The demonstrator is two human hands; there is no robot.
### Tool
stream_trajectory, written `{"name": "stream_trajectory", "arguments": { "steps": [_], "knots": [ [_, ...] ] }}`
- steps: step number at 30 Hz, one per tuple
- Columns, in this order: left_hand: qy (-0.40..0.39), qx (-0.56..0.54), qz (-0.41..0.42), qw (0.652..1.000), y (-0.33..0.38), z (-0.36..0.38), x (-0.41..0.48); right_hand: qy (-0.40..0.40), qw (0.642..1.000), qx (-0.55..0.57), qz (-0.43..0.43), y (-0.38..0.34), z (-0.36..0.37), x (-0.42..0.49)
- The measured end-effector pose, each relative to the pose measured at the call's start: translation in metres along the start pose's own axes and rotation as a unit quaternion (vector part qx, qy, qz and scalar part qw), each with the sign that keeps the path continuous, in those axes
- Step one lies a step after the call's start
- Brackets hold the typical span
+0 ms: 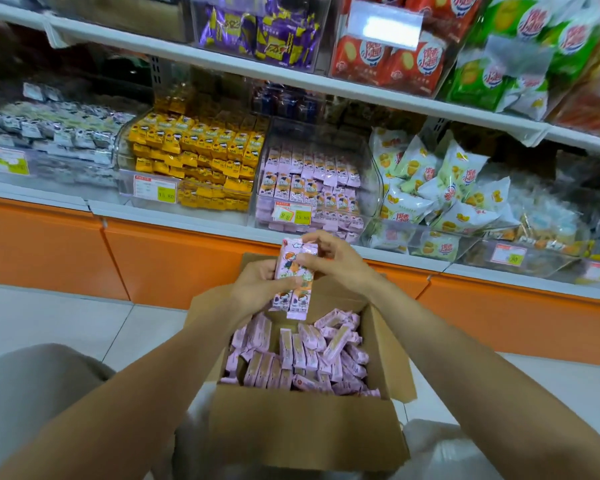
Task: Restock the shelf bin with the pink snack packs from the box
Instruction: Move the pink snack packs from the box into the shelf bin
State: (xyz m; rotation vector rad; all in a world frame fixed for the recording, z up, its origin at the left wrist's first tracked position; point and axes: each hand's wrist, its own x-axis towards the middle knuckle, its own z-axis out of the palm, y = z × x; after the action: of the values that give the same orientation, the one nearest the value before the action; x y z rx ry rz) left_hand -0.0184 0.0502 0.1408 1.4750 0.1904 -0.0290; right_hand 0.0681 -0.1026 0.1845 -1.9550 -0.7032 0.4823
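Pink snack packs (pixel 292 298) are gripped by left hand (pixel 257 284) and right hand (pixel 342 263), the box (pixel 305 427) just beneath. Transfer is judged begun; the shelf bin (pixel 370 183) ahead must be reached.

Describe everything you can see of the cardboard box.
The cardboard box is plain brown card, open-topped, with its flaps folded outward. It stands upright before the shelf and holds a jumble of pink snack packs. The left hand and right hand hold a few more above its far end.
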Motion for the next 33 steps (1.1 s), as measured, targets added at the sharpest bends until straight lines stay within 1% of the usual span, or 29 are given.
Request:
{"name": "stream_trajectory", "arguments": {
  "steps": [3,7,8,9,10,11,12,13,14,16,18,19,21,24,27,29,33],
  "knots": [
    [-0.008,0.021,0.023,0.999,0.023,0.001,0.022,0.002,0.998,-0.055,-0.016,-0.014,-0.023,0.015],
    [-0.031,0.099,0.108,0.989,0.055,0.002,0.057,0.021,0.999,-0.042,-0.024,-0.034,-0.058,0.045],
    [-0.013,0.118,0.132,0.984,0.062,0.004,0.065,0.036,0.998,-0.04,-0.024,-0.038,-0.072,0.055],
    [0.026,0.156,0.161,0.974,0.068,0.004,0.074,0.055,0.997,-0.04,-0.027,-0.044,-0.085,0.066],
    [0.084,0.22,0.204,0.95,0.072,0.002,0.083,0.075,0.996,-0.042,-0.022,-0.046,-0.1,0.078],
    [0.137,0.31,0.259,0.905,0.073,-0.002,0.091,0.092,0.995,-0.045,-0.011,-0.048,-0.114,0.089],
    [0.157,0.398,0.3,0.853,0.07,-0.008,0.101,0.102,0.994,-0.047,0.004,-0.047,-0.126,0.1],
    [0.142,0.474,0.316,0.81,0.067,-0.014,0.109,0.111,0.992,-0.052,0.02,-0.044,-0.135,0.11],
    [0.108,0.535,0.309,0.779,0.059,-0.019,0.118,0.12,0.99,-0.061,0.04,-0.04,-0.141,0.12],
    [0.051,0.616,0.269,0.739,0.043,-0.025,0.129,0.14,0.983,-0.091,0.082,-0.028,-0.147,0.138],
    [0.044,0.648,0.277,0.708,0.028,-0.027,0.135,0.145,0.976,-0.123,0.109,-0.02,-0.149,0.155],
    [0.05,0.649,0.286,0.703,0.025,-0.027,0.136,0.144,0.972,-0.143,0.122,-0.017,-0.149,0.162],
    [0.072,0.636,0.304,0.706,0.021,-0.026,0.139,0.128,0.964,-0.174,0.154,-0.01,-0.147,0.177],
    [0.091,0.624,0.319,0.708,0.018,-0.024,0.141,0.073,0.959,-0.191,0.199,-0.009,-0.136,0.19],
    [0.096,0.623,0.333,0.702,0.015,-0.024,0.142,0.036,0.945,-0.246,0.212,-0.006,-0.126,0.194],
    [0.098,0.624,0.332,0.701,0.015,-0.024,0.142,0.051,0.944,-0.263,0.193,-0.001,-0.119,0.192],
    [0.099,0.631,0.325,0.698,0.016,-0.022,0.141,0.115,0.946,-0.262,0.155,0.012,-0.112,0.186]
  ]
}}
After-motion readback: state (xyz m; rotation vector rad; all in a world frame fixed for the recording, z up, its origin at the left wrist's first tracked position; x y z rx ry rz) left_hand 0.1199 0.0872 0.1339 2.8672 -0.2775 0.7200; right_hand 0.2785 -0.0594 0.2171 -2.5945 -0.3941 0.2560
